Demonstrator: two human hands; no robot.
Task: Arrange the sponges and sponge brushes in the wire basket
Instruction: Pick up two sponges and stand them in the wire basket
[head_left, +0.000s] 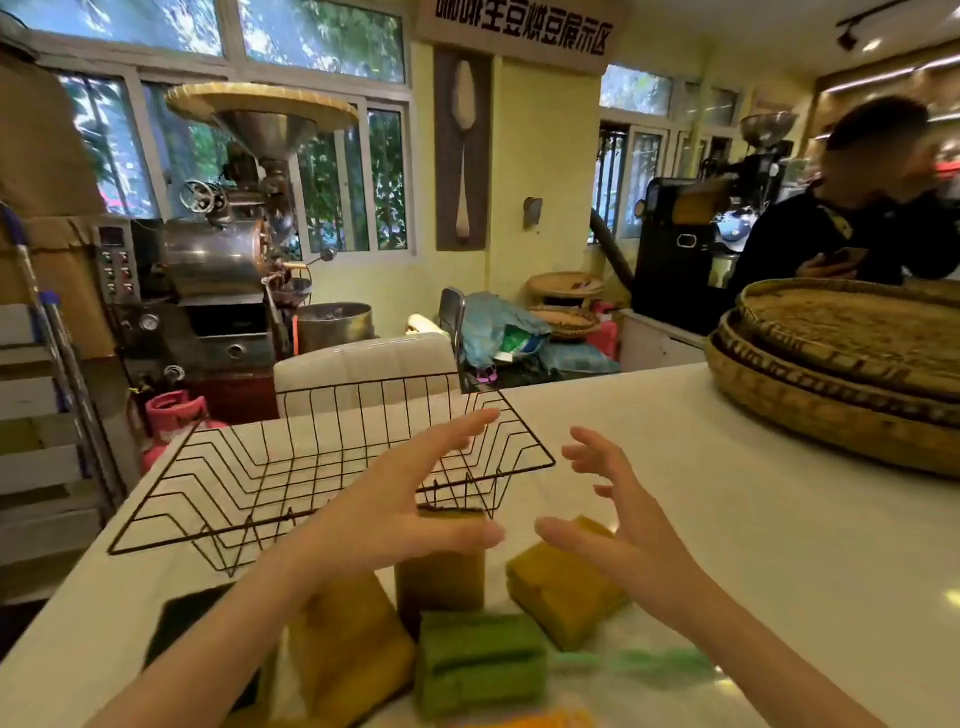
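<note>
A black wire basket (218, 467) stands on the white table, holding nothing. In front of it lie several sponges: a yellow one (441, 577) standing on end, a yellow one (563, 592) to its right, another yellow one (353, 654) at the left, and a green one (480, 662) nearest me. A green sponge brush (634, 667) lies blurred beside the green sponge. My left hand (395, 504) hovers open over the basket's front right corner. My right hand (618, 514) hovers open above the right yellow sponge. Neither hand holds anything.
Stacked woven trays (841, 364) take up the table's right side. A person in dark clothes (857, 228) stands behind them. A white chair back (363, 374) is behind the basket. A dark flat object (192, 623) lies at the table's left front.
</note>
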